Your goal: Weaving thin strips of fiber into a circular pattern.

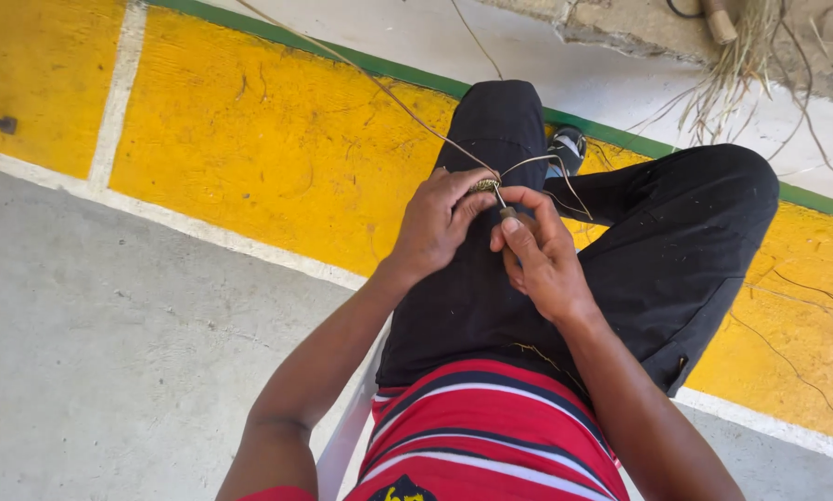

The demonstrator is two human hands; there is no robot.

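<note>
My left hand (437,227) pinches a small coiled start of woven straw (483,186) over my left knee. My right hand (539,255) grips a thin metal needle-like tool (503,202) whose tip pokes into that coil. Long pale straw strands (379,88) run from the coil up and away to the left, and a short loop of strand (556,172) curves to the right of the hands. Both hands meet above my black trousers (491,297).
I sit on a white plastic chair (347,436) above a grey concrete floor (110,353) with a yellow painted band (249,139), white lines and a green stripe. A bundle of dry straw (741,65) lies at the top right. A dark shoe (567,144) shows beyond my knee.
</note>
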